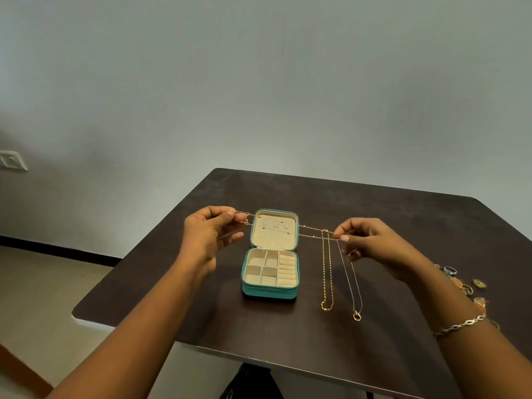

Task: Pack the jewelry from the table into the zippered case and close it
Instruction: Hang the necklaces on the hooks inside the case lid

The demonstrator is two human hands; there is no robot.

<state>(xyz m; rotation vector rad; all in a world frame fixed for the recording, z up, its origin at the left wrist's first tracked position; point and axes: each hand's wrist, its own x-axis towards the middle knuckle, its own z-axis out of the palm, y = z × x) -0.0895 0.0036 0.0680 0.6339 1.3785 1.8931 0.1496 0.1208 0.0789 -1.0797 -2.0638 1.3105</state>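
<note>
Dark table (374, 203) holds open teal case (270, 291), beige-lined; left hand (210, 234) and right hand (371, 243) pinch a gold chain (311, 227).

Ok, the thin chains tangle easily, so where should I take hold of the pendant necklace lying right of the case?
Probably at the pendant, pinched from above and from the near side. The pendant necklace lies flat on the table as a long narrow loop; the pendant is its one solid part, at the near end, apart from the thicker gold chain beside it.
</note>
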